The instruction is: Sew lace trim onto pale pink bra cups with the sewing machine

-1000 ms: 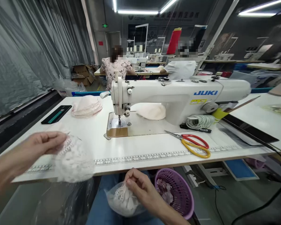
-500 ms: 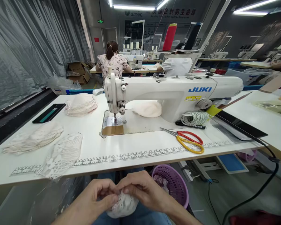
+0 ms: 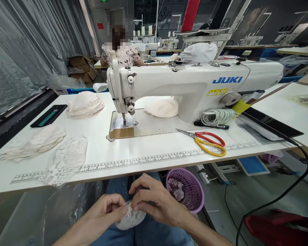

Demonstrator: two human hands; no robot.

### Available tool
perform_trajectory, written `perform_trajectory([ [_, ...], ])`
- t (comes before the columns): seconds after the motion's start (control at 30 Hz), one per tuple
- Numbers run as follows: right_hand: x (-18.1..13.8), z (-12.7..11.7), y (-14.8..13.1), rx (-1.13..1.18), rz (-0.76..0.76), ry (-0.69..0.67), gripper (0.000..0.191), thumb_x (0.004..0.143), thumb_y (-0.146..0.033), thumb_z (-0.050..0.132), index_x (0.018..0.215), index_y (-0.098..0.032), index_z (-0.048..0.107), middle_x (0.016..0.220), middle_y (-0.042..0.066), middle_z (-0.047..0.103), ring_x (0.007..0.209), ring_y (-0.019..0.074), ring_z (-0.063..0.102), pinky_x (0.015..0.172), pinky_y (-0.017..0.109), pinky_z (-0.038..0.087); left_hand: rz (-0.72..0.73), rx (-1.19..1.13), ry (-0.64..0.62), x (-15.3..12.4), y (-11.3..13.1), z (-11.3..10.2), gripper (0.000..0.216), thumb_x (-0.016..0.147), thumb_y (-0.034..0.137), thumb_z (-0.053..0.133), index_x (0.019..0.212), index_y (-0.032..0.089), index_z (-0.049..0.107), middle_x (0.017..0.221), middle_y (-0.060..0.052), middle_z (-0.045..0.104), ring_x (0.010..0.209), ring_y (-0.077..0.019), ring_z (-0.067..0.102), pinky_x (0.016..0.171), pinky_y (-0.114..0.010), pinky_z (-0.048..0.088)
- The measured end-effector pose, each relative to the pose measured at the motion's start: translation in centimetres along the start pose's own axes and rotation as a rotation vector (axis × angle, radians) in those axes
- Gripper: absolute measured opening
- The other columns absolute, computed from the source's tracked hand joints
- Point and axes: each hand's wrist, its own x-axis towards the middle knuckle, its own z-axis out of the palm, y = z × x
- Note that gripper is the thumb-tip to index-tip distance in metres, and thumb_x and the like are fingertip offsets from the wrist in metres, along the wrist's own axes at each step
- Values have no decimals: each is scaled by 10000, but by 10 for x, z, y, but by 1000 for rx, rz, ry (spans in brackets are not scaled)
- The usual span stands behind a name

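Observation:
Over my lap, below the table edge, I hold a small white lace piece (image 3: 131, 219), rounded like a cup. My left hand (image 3: 109, 210) pinches its left edge between thumb and bent fingers. On its upper right edge lie the thumb and fingertips of my right hand (image 3: 156, 201), closed on the fabric with the upper fingers arched. The exact grip of the right fingertips is partly hidden. Above my hands on the table is a white sewing machine (image 3: 195, 77), with a pale oval fabric piece (image 3: 163, 108) under its arm.
Lace pieces (image 3: 66, 159) and fabric stacks (image 3: 33, 141) lie at the table's left, near a black phone-like object (image 3: 48, 115). Scissors (image 3: 207, 143) lie right of centre by a printed ruler (image 3: 133, 162). A purple basket (image 3: 195, 194) stands below. Another person (image 3: 120, 54) sits ahead.
My view has tipped down and come closer to the table. My right hand's fingers have lifted and spread somewhat, while both hands stay on the lace piece.

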Motion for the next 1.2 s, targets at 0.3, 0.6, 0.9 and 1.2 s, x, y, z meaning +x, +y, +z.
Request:
perform_trajectory([
  [0.3, -11, 6, -1, 245, -17, -154, 131, 895, -160, 432, 810, -164, 532, 946, 82, 623, 879, 143, 597, 790, 240, 453, -37, 14, 133, 8, 1, 9, 256, 697, 414, 520, 590, 194, 444, 592, 56, 333, 603, -130, 261, 560, -238, 205],
  [0.6, -67, -27, 16, -184, 438, -308, 132, 862, -81, 442, 801, -175, 513, 722, 1, 590, 663, 120, 549, 620, 201, 395, -37, 0, 222, 12, -3, 9, 384, 685, 554, 558, 608, 194, 451, 608, 54, 337, 604, -129, 260, 568, -229, 226],
  [0.9, -47, -3, -6, -71, 222, 29, 124, 927, -256, 492, 934, -186, 595, 865, 37, 587, 784, 127, 553, 680, 211, 406, -41, -41, 118, 17, 5, 20, 420, 705, 581, 590, 625, 179, 501, 606, 45, 372, 601, -126, 306, 567, -232, 261],
  [1.2, -24, 16, 25, 233, 373, -139, 361, 734, -469, 696, 860, -141, 612, 688, -24, 553, 658, 112, 497, 608, 201, 386, 55, 219, -60, 2, -6, 6, 389, 872, 518, 439, 713, 171, 517, 623, 50, 349, 578, -118, 296, 537, -236, 219],
])
